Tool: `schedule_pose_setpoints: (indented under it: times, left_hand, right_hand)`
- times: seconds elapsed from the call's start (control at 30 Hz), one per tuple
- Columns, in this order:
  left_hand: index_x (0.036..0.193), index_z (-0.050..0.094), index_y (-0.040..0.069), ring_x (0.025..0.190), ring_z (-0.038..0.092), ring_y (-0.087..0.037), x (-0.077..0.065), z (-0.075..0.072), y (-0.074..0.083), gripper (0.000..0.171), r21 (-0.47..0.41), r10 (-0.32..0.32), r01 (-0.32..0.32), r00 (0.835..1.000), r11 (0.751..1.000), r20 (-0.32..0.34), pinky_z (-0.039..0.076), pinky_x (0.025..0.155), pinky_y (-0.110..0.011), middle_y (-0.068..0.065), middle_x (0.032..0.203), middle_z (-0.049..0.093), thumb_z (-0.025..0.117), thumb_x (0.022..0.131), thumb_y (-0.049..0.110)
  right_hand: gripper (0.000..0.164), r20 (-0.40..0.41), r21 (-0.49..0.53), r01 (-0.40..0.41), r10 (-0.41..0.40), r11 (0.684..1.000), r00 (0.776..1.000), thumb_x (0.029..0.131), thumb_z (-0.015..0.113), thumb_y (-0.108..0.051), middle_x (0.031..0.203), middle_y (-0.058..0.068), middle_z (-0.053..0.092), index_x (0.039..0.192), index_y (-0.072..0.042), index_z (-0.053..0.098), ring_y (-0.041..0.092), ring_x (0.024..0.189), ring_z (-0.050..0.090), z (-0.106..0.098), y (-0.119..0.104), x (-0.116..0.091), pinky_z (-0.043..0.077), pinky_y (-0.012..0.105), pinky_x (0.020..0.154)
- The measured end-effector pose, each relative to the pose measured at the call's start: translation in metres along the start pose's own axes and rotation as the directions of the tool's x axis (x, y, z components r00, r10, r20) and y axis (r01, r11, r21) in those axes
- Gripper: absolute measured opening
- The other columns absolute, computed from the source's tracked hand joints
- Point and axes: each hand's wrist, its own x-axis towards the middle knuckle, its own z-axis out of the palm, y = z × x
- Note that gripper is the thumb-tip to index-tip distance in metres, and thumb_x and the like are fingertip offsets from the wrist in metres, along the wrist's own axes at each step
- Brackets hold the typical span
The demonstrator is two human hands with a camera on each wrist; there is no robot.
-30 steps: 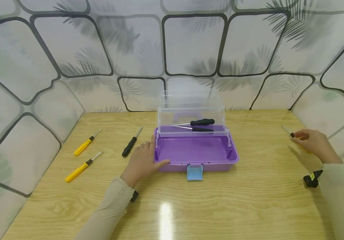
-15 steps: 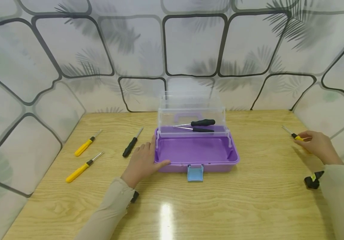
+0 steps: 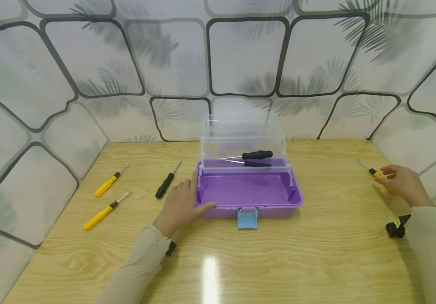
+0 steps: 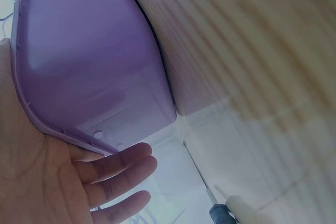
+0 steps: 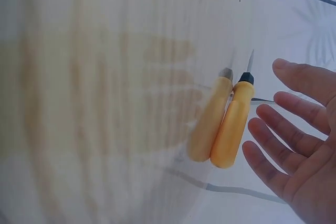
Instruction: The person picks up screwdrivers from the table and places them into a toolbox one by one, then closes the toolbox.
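My left hand (image 3: 180,207) rests along the left side of the purple toolbox (image 3: 208,212), its thumb over the front rim. In the left wrist view, the palm touches the box rim and the fingers (image 4: 115,182) extend loosely past it. At the far right, my right hand (image 3: 406,183) hovers beside a yellow-handled screwdriver (image 3: 373,172) lying on the table. The right wrist view shows its fingers (image 5: 278,145) spread and apart from the yellow handle (image 5: 231,129). Two black-handled screwdrivers (image 3: 257,155) lie in the raised clear tray at the back of the box.
A black screwdriver (image 3: 164,185) lies just left of the box. Farther left are two yellow screwdrivers (image 3: 105,185) on the wooden table (image 3: 279,261). The box's clear lid (image 3: 244,126) stands raised, and its blue latch (image 3: 247,218) hangs at the front. A patterned backdrop surrounds the table.
My right hand has drawn slightly right and back from the screwdriver's collar, so more of the yellow handle shows. My left hand and the toolbox have stayed in place.
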Motion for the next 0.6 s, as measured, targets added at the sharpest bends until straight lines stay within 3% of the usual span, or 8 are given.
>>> schedule_pose_setpoints:
  times: [0.6]
  left_hand:
    - [0.148, 0.014, -0.005, 0.104, 0.058, -0.037, 0.0021, -0.0003, -0.0006, 0.107, 0.000, 0.001, -0.001, 1.000, 1.000, 0.003, 0.049, 0.091, -0.046, -0.023, 0.115, 0.059, 0.055, 0.080, 0.068]
  right_hand:
    - [0.062, 0.053, 0.005, 0.011, -0.011, 1.000, 0.999, 0.093, 0.056, -0.035, 0.118, 0.043, 0.047, 0.122, 0.019, 0.044, 0.056, 0.102, 0.049, -0.0023, 0.0052, 0.0035, 0.047, 0.056, 0.074]
